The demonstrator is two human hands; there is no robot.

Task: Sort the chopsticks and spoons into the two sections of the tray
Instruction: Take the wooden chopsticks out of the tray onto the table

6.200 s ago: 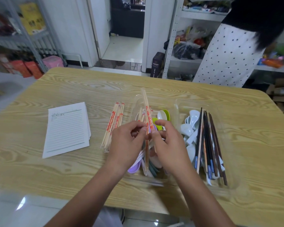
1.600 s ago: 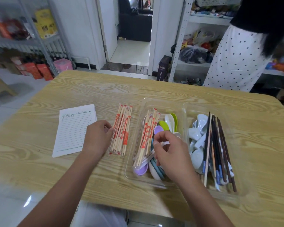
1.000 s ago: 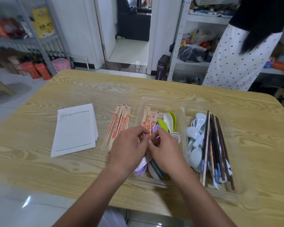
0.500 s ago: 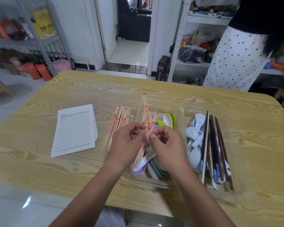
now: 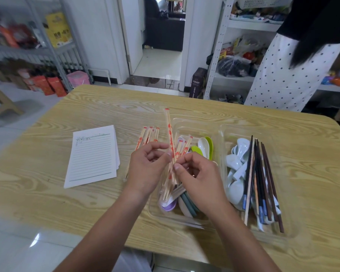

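A clear two-section tray (image 5: 221, 134) lies on the wooden table. Its left section holds pale chopsticks with red print and coloured spoons (image 5: 204, 144). Its right section holds white spoons (image 5: 236, 161) and dark chopsticks (image 5: 261, 173). Over the left section my left hand (image 5: 145, 165) and my right hand (image 5: 196, 173) both pinch a pair of red-printed chopsticks (image 5: 169, 130), which stands tilted, top end pointing away from me. More red-printed chopsticks (image 5: 148, 135) lie on the table left of the tray.
A lined notepad (image 5: 92, 156) lies on the table to the left. A person in a dotted skirt (image 5: 287, 75) stands beyond the table's far right corner. Shelves with goods line the back wall.
Both hands met over the left section and lifted a pair of red-printed chopsticks out of the pile; its top end now stands higher than half a second ago.
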